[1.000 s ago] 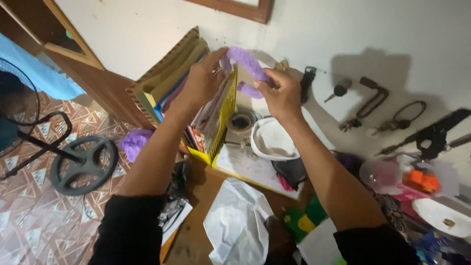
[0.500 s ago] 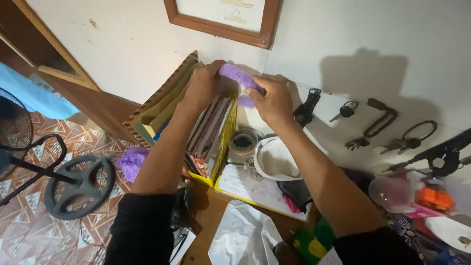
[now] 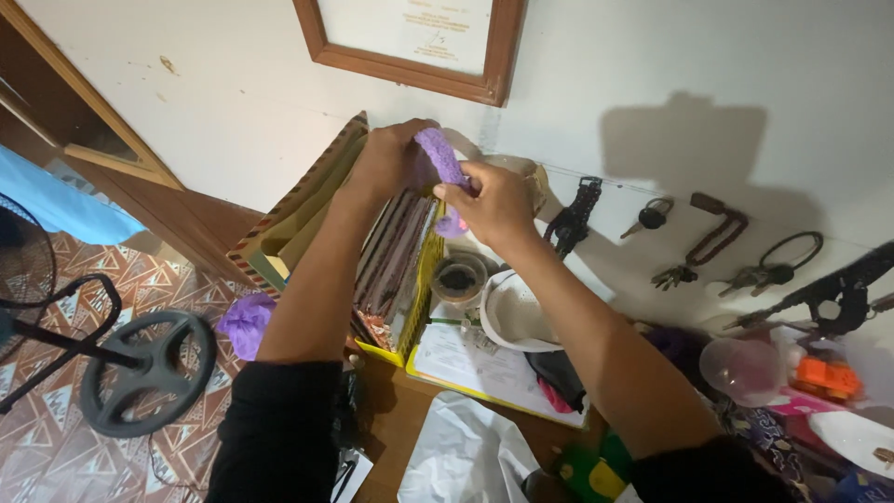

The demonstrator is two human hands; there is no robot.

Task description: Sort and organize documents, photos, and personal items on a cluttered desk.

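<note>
Landmark: the yellow upright file box (image 3: pixel 421 279), packed with books and folders, standing on the brown wooden bench (image 3: pixel 396 424) against the white wall.

Your left hand (image 3: pixel 389 160): raised above the file box's far end, fingers curled around one end of the fuzzy purple curved band (image 3: pixel 441 160). Closed on it.

Your right hand (image 3: pixel 491 198): just right of the file box's top, fingers pinched on the other part of the same purple band. Closed on it.

Purple band: held in the air between both hands, over the file box's upper right corner, close to the wall; its lower tip hangs beneath your right hand.

Left of the file box: a striped cardboard box (image 3: pixel 296 210) of flat folders, leaning against it. Further left, on the patterned tile floor, a crumpled purple cloth (image 3: pixel 245 321) and the round black base of a fan stand (image 3: pixel 149 373).

Right of the file box: a small round clear container with dark contents (image 3: pixel 459 277), touching a white bowl (image 3: pixel 510 312); both rest by a sheet of paper on a yellow board (image 3: pixel 470 359).

Above the file box: a brown wooden picture frame (image 3: pixel 410 65) on the wall.

Further right of the file box: keys and a dark bent metal tool (image 3: pixel 712 233) hanging on the wall.

In front of the file box: a white crumpled plastic bag (image 3: pixel 466 456) on the bench.
</note>
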